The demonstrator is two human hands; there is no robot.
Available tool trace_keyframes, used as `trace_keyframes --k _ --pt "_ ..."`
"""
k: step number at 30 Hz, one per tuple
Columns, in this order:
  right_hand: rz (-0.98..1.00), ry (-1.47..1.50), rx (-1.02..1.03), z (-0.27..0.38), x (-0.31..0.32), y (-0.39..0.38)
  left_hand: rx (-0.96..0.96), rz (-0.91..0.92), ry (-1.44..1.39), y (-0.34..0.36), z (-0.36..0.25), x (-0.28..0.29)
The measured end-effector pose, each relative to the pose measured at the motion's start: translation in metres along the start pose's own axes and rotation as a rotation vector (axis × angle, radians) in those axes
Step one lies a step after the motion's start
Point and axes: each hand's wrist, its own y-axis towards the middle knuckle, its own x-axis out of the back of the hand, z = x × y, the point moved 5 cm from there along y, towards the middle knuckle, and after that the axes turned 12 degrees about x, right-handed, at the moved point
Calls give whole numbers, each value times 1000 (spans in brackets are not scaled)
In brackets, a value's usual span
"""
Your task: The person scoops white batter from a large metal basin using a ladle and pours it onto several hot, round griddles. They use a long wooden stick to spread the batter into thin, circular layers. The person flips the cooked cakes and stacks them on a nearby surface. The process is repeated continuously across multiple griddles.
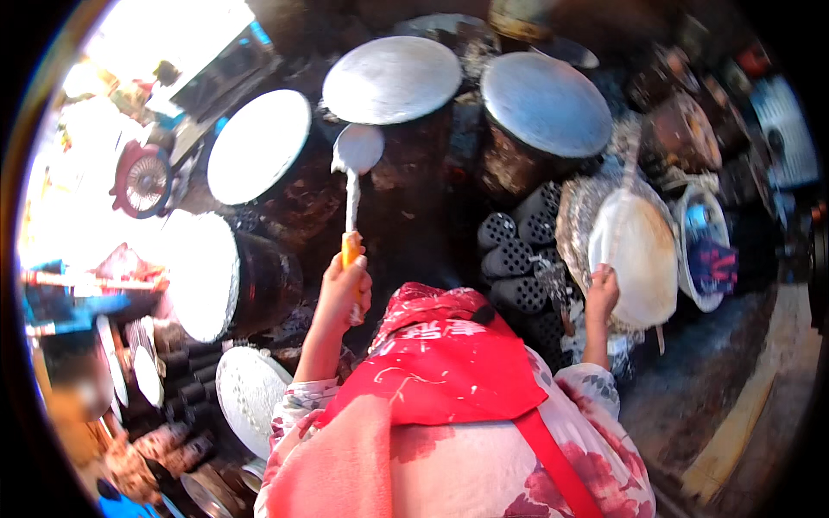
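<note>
My left hand (345, 283) is closed around the orange handle of a ladle (357, 150). The ladle points away from me, its round head coated in thick white batter, close to the near edge of a pale round disc (393, 82) on a drum stove. On the right, my right hand (603, 289) is closed on a long thin pale stick (623, 186), blurred by motion. That stick reaches up past a round, white-topped vessel (643, 268), and my hand is at this vessel's left edge. What exactly fills or covers the vessel I cannot tell.
More pale discs top dark drums: one at upper right (546, 104), one at upper left (259, 147), one at left (203, 276). Perforated black coal briquettes (518, 259) are stacked beside the vessel. A white basin (686, 285) stands farther right. A dotted white disc (250, 397) sits lower left.
</note>
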Motion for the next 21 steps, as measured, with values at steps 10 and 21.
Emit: trace_keyframes --k 10,21 --pt "869 187 379 130 -193 -54 -129 429 -701 -17 26 27" --pt "1592 -434 1183 142 -311 -94 -462 -411 -1006 -192 179 18"
